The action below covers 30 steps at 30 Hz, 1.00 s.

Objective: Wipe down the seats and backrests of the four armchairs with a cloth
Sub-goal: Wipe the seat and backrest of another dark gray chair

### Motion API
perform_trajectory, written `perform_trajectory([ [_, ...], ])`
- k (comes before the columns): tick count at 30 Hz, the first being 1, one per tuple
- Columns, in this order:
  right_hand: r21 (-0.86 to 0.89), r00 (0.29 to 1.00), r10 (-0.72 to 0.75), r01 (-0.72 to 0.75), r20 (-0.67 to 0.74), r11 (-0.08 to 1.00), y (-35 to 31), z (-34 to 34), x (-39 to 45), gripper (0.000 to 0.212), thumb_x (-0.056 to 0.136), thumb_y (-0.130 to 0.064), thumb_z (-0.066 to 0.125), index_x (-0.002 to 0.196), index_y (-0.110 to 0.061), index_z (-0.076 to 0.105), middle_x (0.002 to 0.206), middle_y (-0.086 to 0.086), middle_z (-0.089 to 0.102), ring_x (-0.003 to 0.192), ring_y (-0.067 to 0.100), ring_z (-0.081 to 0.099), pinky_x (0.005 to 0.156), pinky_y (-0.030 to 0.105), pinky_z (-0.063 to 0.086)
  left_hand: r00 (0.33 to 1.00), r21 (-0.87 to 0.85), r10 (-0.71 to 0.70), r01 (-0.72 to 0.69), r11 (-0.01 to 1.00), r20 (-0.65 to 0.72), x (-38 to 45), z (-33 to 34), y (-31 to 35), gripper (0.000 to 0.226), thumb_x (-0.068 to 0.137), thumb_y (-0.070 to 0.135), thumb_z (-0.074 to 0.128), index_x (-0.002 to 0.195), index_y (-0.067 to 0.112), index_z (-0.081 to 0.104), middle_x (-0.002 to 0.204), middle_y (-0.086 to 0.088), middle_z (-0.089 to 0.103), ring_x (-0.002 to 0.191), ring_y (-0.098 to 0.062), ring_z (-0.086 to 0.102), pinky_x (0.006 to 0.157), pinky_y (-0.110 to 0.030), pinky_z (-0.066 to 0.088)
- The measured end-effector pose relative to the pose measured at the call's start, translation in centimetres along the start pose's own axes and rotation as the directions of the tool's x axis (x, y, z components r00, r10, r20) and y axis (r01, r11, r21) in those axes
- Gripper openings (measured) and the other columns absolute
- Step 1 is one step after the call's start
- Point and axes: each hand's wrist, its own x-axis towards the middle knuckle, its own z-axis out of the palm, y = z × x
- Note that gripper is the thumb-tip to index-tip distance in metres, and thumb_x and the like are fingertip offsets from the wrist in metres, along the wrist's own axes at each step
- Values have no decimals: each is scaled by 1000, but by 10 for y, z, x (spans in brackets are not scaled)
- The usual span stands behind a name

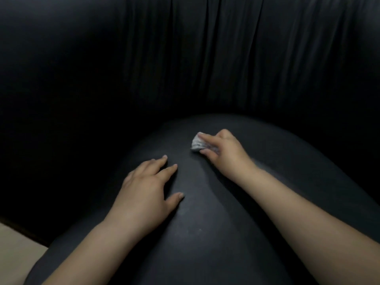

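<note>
Cloth (197, 143), a small crumpled white wad, lies on the black seat cushion (205, 212) of an armchair, toward the cushion's back edge and a little right of its middle. The right hand (223, 150) pinches it: a finger lies along the top of the wad and the thumb presses in below, so much of the cloth is covered and its full shape cannot be made out. The left hand (144, 190) rests flat on the cushion nearer its left edge, fingers straight and spread, holding nothing; it sits well apart from the cloth. Both bare forearms reach in from the bottom of the view and are cut off there. Faint pale smudges show on the cushion's surface between the arms. Behind the cushion rises the dark backrest (205, 58), its vertical folds barely visible in the dim light; its left part fades into shadow. A pale strip of floor (16, 249) shows at the lower left corner, cut off by the frame.
</note>
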Motion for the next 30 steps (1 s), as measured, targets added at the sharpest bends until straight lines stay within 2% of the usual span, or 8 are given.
perform_trajectory([
  [3,-97,988,98,-109,-116,989,41,-32,-2,41,84,-23,71,124,-19,63,93,10,49,89,27,54,76,17,31,1000,-8,29,-29,1000,0,-3,1,9,71,83,64,52,146,42,29,158,15,17,145,-11,13,115,-31,15],
  [7,-75,894,364,-394,-262,916,79,-65,-15,42,87,-27,66,128,-18,59,109,17,49,104,32,53,94,23,36,999,-35,53,-53,998,-6,-6,1,20,70,83,63,51,146,42,30,158,15,18,144,-11,14,116,-32,17],
  [15,-26,997,-20,18,-71,999,18,-31,-69,41,83,-27,71,123,-31,62,88,-2,45,83,19,50,80,26,42,996,-24,69,-68,997,62,-17,8,33,71,81,69,47,146,46,27,158,14,16,144,-11,13,115,-32,16],
  [18,-162,957,180,-220,-228,962,76,-78,-64,41,86,-27,68,125,-23,62,98,13,54,93,30,55,86,27,41,996,-5,50,-49,999,73,-28,2,21,72,78,71,47,144,48,31,157,14,20,144,-12,17,115,-33,19],
  [21,-69,870,357,-402,-340,913,105,-99,-70,41,89,-19,65,129,-14,58,110,21,50,101,33,55,91,19,35,998,6,11,-12,1000,67,-37,-6,14,71,77,69,52,142,46,36,156,11,26,143,-15,23,114,-36,24],
  [23,-74,904,316,-350,-289,934,81,-82,-75,41,88,-14,65,128,-12,59,107,19,52,98,31,55,87,17,33,998,-12,-7,8,1000,69,-40,-7,16,70,77,67,54,142,45,38,155,10,27,142,-16,23,114,-38,26],
  [26,27,987,85,-83,-139,996,16,-34,-95,38,86,-18,66,124,-19,62,92,0,46,83,17,51,86,25,42,997,-29,-4,7,1000,79,-42,-3,24,67,80,63,55,142,44,37,156,10,26,143,-15,21,114,-37,24],
  [30,20,987,-159,159,-17,987,-15,-22,-116,44,83,-26,69,126,-31,59,88,-2,41,80,18,48,75,28,44,997,-22,-16,17,1000,75,-47,-3,21,59,86,53,55,142,43,39,155,10,27,142,-15,23,113,-36,24],
])
